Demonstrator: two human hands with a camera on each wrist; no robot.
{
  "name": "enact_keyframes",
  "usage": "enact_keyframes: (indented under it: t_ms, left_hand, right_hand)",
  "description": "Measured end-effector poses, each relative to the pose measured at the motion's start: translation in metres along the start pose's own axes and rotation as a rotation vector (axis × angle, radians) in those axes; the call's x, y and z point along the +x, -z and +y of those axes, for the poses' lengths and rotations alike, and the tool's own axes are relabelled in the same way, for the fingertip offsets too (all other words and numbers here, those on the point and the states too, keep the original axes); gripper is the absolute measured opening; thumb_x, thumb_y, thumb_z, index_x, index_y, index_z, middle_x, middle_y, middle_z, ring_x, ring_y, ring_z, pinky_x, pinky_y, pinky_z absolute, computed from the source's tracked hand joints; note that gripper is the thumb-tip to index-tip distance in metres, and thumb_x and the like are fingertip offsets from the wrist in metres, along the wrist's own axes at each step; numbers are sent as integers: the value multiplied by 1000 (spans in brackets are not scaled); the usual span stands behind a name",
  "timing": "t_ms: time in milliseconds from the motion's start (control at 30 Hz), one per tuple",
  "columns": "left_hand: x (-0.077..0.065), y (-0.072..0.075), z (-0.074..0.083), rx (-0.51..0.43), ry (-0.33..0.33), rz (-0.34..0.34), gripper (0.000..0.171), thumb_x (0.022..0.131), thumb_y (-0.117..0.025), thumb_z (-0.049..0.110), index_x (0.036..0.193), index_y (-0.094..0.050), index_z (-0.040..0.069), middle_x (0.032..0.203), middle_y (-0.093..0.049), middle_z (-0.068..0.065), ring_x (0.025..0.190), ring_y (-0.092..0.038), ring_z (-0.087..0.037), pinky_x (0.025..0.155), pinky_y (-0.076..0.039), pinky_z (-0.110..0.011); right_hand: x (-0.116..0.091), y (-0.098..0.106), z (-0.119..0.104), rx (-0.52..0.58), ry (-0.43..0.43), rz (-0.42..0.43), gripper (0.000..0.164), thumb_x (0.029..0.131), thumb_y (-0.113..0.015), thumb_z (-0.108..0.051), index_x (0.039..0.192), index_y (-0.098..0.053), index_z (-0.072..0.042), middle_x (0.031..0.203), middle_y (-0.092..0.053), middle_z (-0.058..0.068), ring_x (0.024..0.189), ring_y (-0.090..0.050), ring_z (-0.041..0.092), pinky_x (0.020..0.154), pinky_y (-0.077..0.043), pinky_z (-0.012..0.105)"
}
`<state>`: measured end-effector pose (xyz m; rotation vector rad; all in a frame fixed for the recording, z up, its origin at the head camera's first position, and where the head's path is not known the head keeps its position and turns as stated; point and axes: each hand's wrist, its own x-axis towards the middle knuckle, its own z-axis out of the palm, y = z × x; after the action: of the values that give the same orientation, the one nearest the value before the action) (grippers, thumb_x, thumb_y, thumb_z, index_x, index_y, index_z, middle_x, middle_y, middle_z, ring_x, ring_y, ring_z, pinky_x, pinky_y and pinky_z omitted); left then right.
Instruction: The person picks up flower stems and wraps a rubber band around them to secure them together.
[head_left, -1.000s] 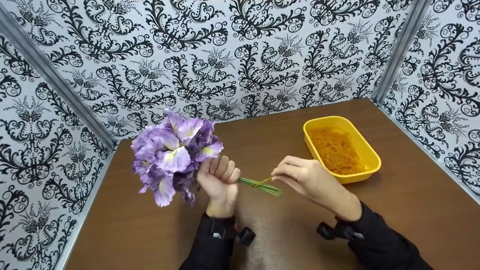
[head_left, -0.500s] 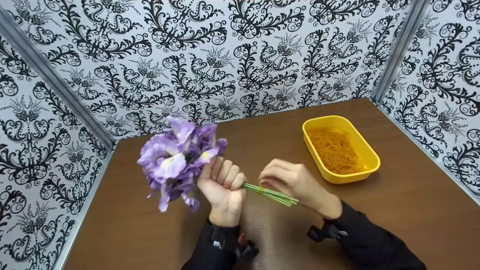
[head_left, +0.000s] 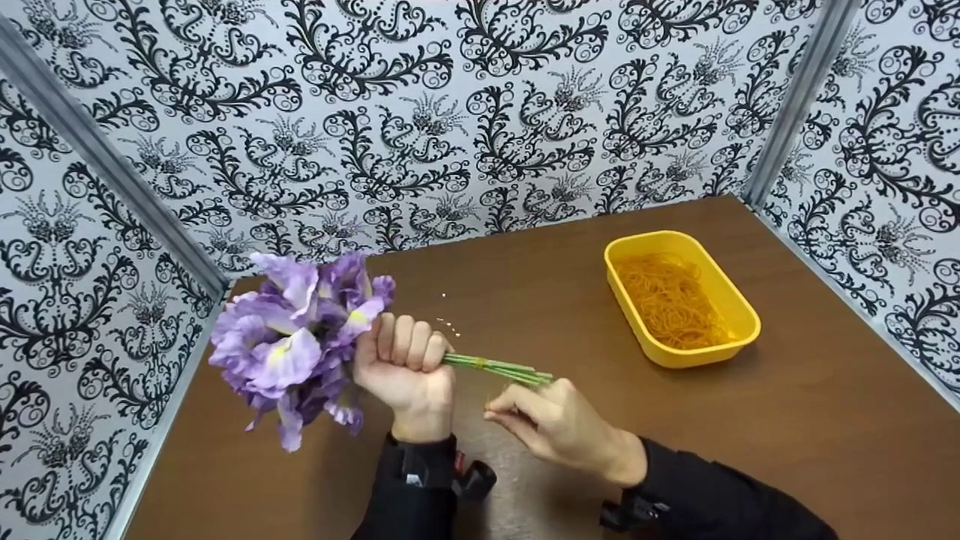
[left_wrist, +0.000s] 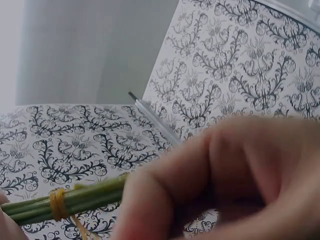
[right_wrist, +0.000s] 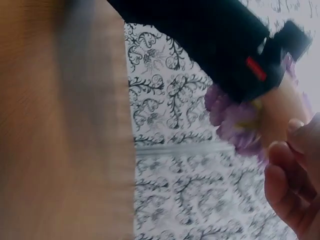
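My left hand (head_left: 409, 367) grips a bunch of purple irises (head_left: 289, 349) just below the blooms. The green stems (head_left: 517, 370) stick out to the right of the fist. A yellow rubber band (left_wrist: 58, 204) is wound around the stems, and a loose strand of it hangs down in the left wrist view. My right hand (head_left: 566, 427) is on the near side of the stems, thumb and fingertips together, with a bit of the band at their tips. That hand also shows in the right wrist view, where the irises appear behind the left wrist.
A yellow plastic tub (head_left: 739, 300) holding a heap of rubber bands (head_left: 667, 304) stands at the back right of the brown table (head_left: 525, 285). Small pale specks lie beyond the left hand. Patterned panels (head_left: 480, 112) enclose the table at the back and sides.
The right hand has moved left and toward the body, from beyond the stem ends to their near side. The left hand has shifted left with the irises over the last half second.
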<state>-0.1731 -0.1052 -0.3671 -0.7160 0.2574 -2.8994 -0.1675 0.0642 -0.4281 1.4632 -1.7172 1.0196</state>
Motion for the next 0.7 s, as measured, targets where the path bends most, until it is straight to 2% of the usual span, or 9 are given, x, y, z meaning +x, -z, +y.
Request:
enact_keyframes:
  t_ms: [167, 333, 500, 600, 700]
  left_hand:
    - [2, -1, 1, 41, -39, -32, 38, 83, -47, 2, 65, -18, 19, 55, -15, 8, 47, -12, -5, 41, -12, -19]
    - [1, -1, -1, 62, -33, -85, 37, 80, -47, 2, 65, -17, 19, 55, -15, 8, 47, -12, -5, 41, -12, -19]
    - [0, -2, -2, 80, -15, -127, 37, 79, -46, 2, 64, -16, 19, 56, -14, 8, 48, -12, -5, 42, -11, -18]
    - [-1, -2, -4, 174, -8, -153, 41, 82, -51, 4, 63, -17, 18, 56, -14, 8, 47, -11, -5, 41, -10, -17]
    - [-2, -1, -8, 275, 28, -206, 46, 87, -56, 10, 63, -18, 17, 56, -14, 7, 47, -10, -5, 42, -9, -17]
  right_hand:
    - [12, 10, -19, -114, 143, 26, 4, 97, -66, -5, 95, -69, -3, 83, -62, 0, 64, -58, 4, 58, -48, 8]
    - [23, 25, -32, -203, 194, 57, 9, 98, -64, -6, 94, -71, -2, 81, -59, 1, 56, -50, 1, 47, -39, 8]
    - [30, 34, -35, -195, 183, 65, 11, 99, -64, -7, 93, -69, -1, 80, -58, 1, 55, -49, 2, 49, -39, 6]
    - [31, 39, -35, -152, 148, 68, 10, 99, -64, -7, 94, -68, 0, 82, -59, 2, 58, -53, 5, 53, -44, 7]
    - [32, 45, -32, -125, 113, 71, 9, 99, -64, -6, 95, -68, 1, 84, -59, 3, 62, -56, 7, 56, -48, 10]
